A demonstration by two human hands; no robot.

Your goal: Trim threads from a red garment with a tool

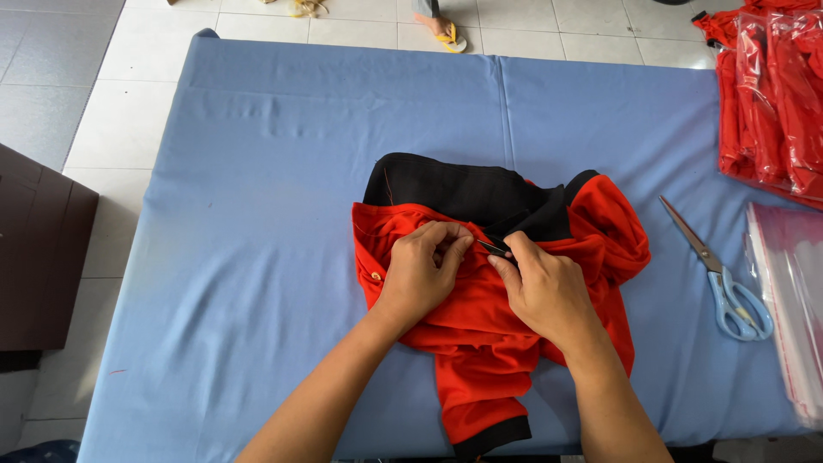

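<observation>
Red shirt (pixel 506 317) with black trim lies bunched at the middle of the blue table (pixel 257 214). I have my left hand (pixel 420 270) pinching its fabric, fingers closed, and my right hand (pixel 544 291) clamped on a small dark tool (pixel 493 248) at the collar seam. I judge trimming underway, folding undone. Scissors (pixel 720 274) at three o'clock, bagged red garments (pixel 771 94) at two; nothing blocks me.

A shirt (pixel 497 283) is laid mid-table (pixel 257 214); scissors (pixel 716 274) are placed to its right, with plastic bags (pixel 793 300) beyond them at the edge.
</observation>
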